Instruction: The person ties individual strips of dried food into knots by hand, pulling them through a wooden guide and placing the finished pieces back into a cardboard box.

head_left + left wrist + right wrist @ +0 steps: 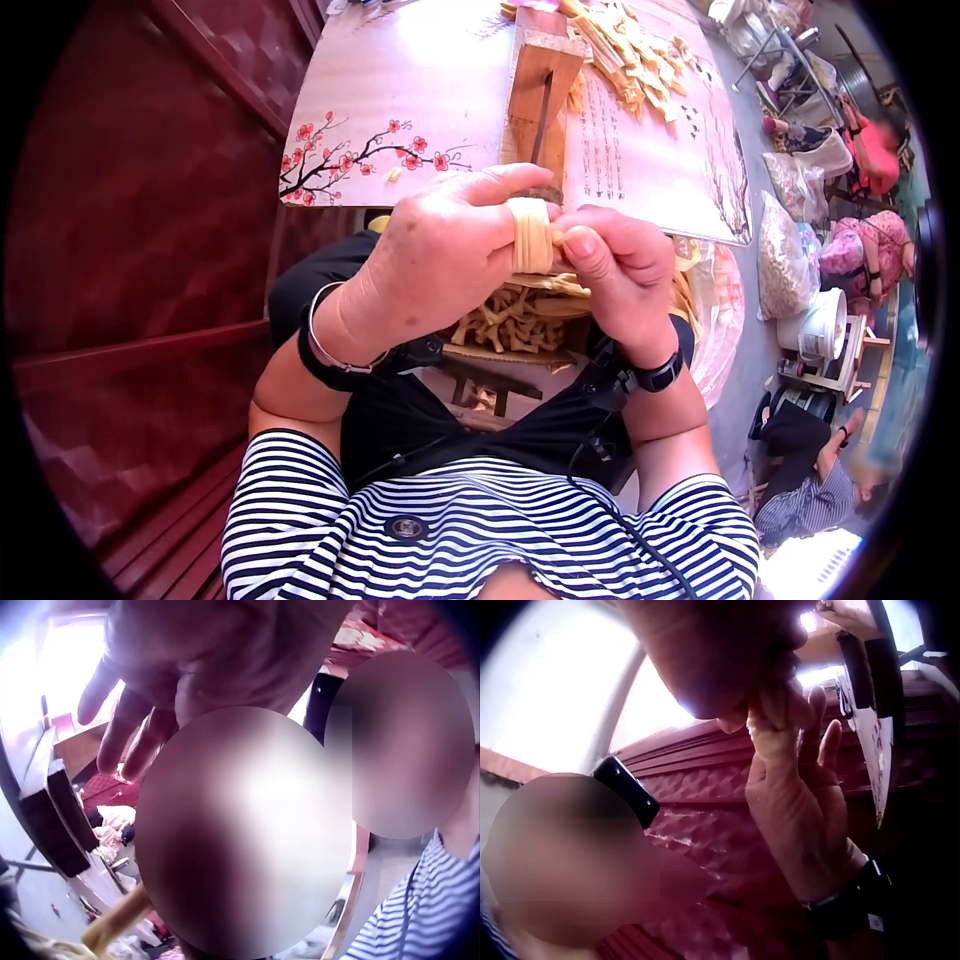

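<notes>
A pale yellow flat strip (532, 235) is wound in several side-by-side turns at the fingertips of my left hand (425, 255). That hand holds the wound part at thumb and forefinger, while its other fingers reach out past it. My right hand (632, 275) pinches the strip's end between thumb and forefinger, right beside the turns. In the right wrist view the strip (776, 742) joins the two hands, with the left hand's (799, 817) outer fingers spread apart. The left wrist view shows the left hand's fingers (120, 739), but not the strip.
Below the hands, yellow knotted pieces (520, 322) fill a container at my lap. Ahead stands a table (400, 90) with a wooden stand (540, 95) and a heap of yellow strips (635, 65). A red panelled wall (140, 220) is at left; bags (785, 255) and seated people are at right.
</notes>
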Motion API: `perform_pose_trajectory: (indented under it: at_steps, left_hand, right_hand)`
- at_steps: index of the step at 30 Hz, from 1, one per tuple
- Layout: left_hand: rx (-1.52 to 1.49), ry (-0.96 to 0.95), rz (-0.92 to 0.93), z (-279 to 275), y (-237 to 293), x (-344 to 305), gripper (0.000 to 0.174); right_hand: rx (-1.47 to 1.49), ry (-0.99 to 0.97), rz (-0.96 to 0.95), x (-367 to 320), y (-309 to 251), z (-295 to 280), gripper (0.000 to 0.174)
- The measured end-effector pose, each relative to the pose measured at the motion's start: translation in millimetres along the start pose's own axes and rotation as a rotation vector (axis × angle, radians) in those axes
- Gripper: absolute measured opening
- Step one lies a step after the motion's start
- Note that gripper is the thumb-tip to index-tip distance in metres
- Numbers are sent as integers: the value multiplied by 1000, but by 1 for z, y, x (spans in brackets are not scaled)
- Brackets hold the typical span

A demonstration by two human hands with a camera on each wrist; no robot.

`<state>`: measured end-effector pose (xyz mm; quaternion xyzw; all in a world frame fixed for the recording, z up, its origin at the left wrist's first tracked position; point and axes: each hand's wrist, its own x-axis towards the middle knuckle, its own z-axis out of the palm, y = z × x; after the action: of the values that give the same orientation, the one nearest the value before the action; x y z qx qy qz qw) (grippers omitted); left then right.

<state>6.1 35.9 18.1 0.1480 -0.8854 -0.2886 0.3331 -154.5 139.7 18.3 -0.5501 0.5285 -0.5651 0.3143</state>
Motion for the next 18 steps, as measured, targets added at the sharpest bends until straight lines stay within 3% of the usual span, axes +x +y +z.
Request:
perform_pose_trajectory:
  at_steps: [2,3,6,8,10,11,15,18]
  left_hand:
    - [99,29,52,5,0,-3,13]
    - [157,35,66,5,4,-3,11]
    - [158,54,110,9,6,-3,6]
    - [76,57,176,4,6,1,5]
    - [-282,116,131,-8,-2,2,5]
    - [-398,190,103,-13,-8,2,9]
    - [-698,310,-65,-12,-19,-3,20]
    - [-831,133,-274,-15,-27,-5,28]
  right_hand:
    - [-288,-73,-241,5,14,2,18]
    - [-410,-94,-262,6,13,4,16]
    - [-592,-135,-65,3,10,2,14]
    - [-228,-160,189,3,10,-3,29]
    - [174,-267,538,6,-3,-9,37]
    - [320,-330,573,6,-4,-8,46]
    - [758,-420,582,-1,19,-10,48]
    - [773,-317,664,2,15,-11,44]
